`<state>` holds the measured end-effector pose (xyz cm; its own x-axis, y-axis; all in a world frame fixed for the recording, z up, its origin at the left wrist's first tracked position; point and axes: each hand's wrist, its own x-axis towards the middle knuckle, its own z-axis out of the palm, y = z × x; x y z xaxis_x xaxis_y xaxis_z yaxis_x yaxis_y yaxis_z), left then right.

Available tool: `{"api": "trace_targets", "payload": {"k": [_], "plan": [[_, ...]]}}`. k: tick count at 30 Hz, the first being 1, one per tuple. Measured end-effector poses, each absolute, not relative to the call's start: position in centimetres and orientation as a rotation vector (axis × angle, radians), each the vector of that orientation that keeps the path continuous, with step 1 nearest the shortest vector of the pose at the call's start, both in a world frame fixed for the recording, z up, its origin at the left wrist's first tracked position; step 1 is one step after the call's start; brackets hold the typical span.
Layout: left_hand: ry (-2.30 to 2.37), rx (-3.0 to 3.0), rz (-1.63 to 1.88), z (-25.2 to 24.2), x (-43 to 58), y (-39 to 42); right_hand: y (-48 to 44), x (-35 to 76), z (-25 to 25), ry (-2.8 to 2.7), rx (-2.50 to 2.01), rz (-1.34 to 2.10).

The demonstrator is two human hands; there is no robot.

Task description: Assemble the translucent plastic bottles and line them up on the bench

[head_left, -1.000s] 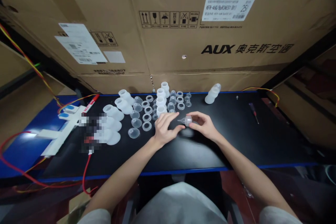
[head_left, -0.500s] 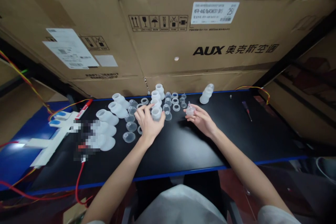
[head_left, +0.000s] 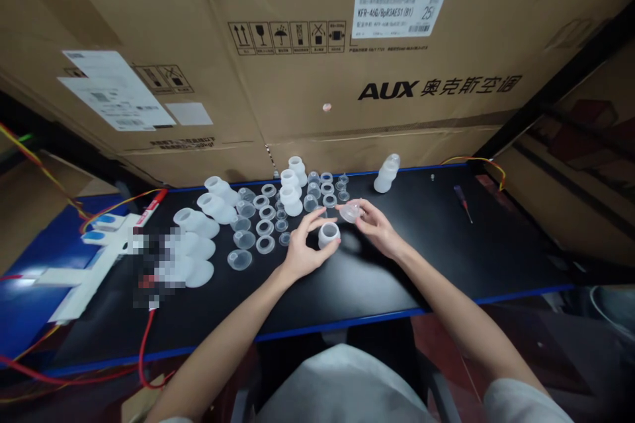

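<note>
The left hand (head_left: 302, 252) is gripping a white cup (head_left: 328, 234) mid-bench (head_left: 446, 258); the right hand (head_left: 373, 225) is pinching a clear cap (head_left: 350, 212). Bare surface is lying toward the front edge. The cap's details are proving indistinct.

A small assembly workshop: black workbench (head_left: 446, 258) walled by cardboard cartons (head_left: 322, 66) (air-conditioner boxes), loose wires (head_left: 143, 344), screwdriver (head_left: 462, 202)
</note>
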<state>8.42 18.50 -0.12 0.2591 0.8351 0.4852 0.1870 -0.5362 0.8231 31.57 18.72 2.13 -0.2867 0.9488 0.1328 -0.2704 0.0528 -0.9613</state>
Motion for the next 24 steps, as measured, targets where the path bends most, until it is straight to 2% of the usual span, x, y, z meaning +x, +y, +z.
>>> {"api": "trace_targets", "payload": {"k": [6,13,24], "plan": [[0.826,1.651,1.06,-1.4,9.6,18.8,18.0,31.3,2.2,-1.485,-0.765,1.338],[0.759,1.47,1.074,-2.4,9.9,19.2,17.7,31.5,2.5,-1.693,-0.88,1.147],[0.714,1.341,0.885,-0.7,9.0,19.3,18.2,31.9,2.1,-1.754,-0.726,1.335]]}}
